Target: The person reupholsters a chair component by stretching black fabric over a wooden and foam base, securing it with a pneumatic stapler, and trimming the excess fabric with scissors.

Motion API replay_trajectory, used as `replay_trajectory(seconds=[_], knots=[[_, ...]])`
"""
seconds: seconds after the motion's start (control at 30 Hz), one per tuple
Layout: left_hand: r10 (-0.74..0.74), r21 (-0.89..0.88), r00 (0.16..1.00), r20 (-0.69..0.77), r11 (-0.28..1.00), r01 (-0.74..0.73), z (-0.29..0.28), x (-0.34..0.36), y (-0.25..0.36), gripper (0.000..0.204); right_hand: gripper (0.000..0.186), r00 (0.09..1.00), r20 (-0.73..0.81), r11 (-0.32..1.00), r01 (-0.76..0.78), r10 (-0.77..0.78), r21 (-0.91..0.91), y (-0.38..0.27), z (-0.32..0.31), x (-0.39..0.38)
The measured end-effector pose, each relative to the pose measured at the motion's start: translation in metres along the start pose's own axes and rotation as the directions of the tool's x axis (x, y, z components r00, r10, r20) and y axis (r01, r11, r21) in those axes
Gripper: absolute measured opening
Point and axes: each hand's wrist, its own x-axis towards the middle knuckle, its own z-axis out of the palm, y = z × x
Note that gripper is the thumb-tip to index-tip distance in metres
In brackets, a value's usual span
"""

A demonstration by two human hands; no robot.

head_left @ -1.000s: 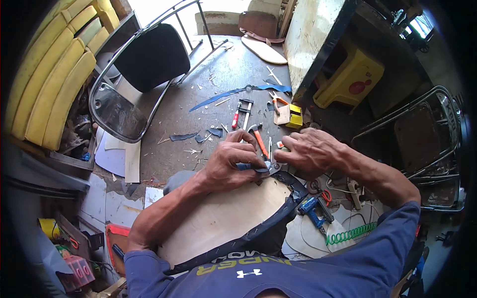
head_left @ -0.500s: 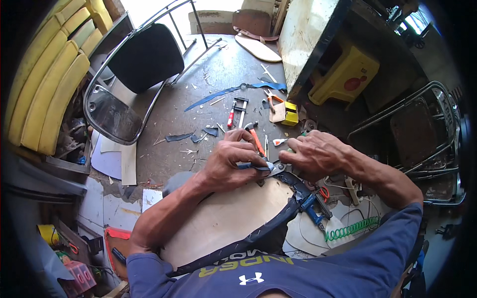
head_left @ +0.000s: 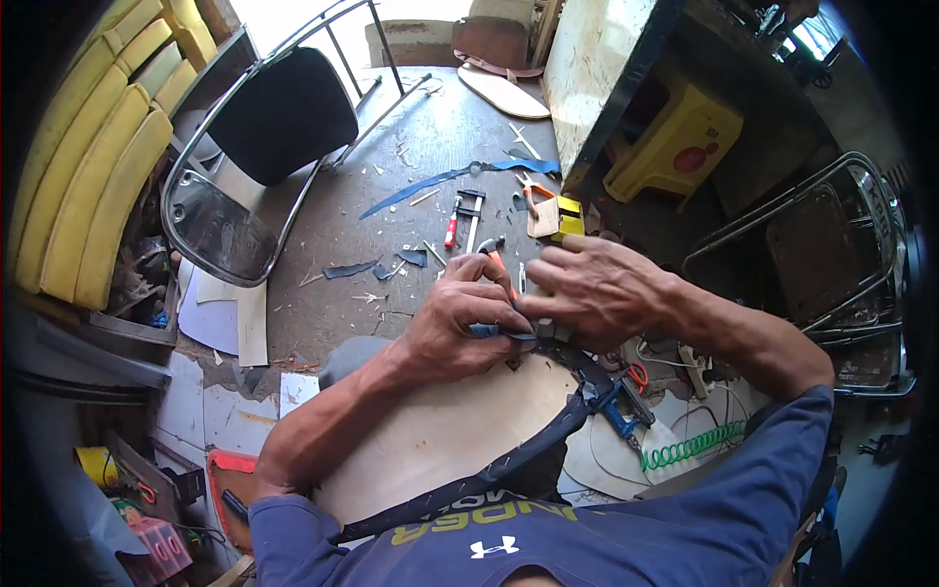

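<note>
Across my lap lies a light plywood panel [head_left: 430, 430], its border wrapped in dark fabric [head_left: 509, 458] with staples along it. My left hand [head_left: 465, 318] pinches a bluish flap of this fabric at the panel's far edge. Just right of it, my right hand [head_left: 606, 293] is closed round a pliers-like metal tool [head_left: 546, 331], which the fingers mostly hide. The two hands nearly meet over the edge. Beside the panel's right end rests a blue staple gun [head_left: 618, 416] on a green coiled hose [head_left: 694, 448].
Ahead on the floor lie a red-handled clamp [head_left: 465, 220], an orange hammer [head_left: 496, 259], orange pliers [head_left: 534, 191], a yellow box [head_left: 568, 217] and blue fabric strips [head_left: 421, 191]. A metal-framed chair [head_left: 284, 117] stands left, near yellow cushions [head_left: 93, 186]. Folded chairs [head_left: 831, 264] lean right.
My right hand has turned and shifted left toward my left hand, covering most of the tool that showed before. The left hand keeps its pinch on the fabric.
</note>
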Motion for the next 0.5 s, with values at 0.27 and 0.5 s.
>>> replay_trajectory(seconds=[0.27, 0.5], knots=[[-0.037, -0.118, 0.987, -0.155, 0.993, 0.019, -0.005, 0.003, 0.012, 0.02, 0.039, 0.988, 0.15, 0.999, -0.028, 0.023, 0.031, 0.005, 0.009, 0.014], [-0.079, -0.153, 0.951, -0.297, 0.988, 0.034, -0.002, 0.001, 0.008, 0.02, 0.025, 0.982, -0.188, 1.0, 0.026, -0.024, 0.006, 0.005, 0.022, 0.016]])
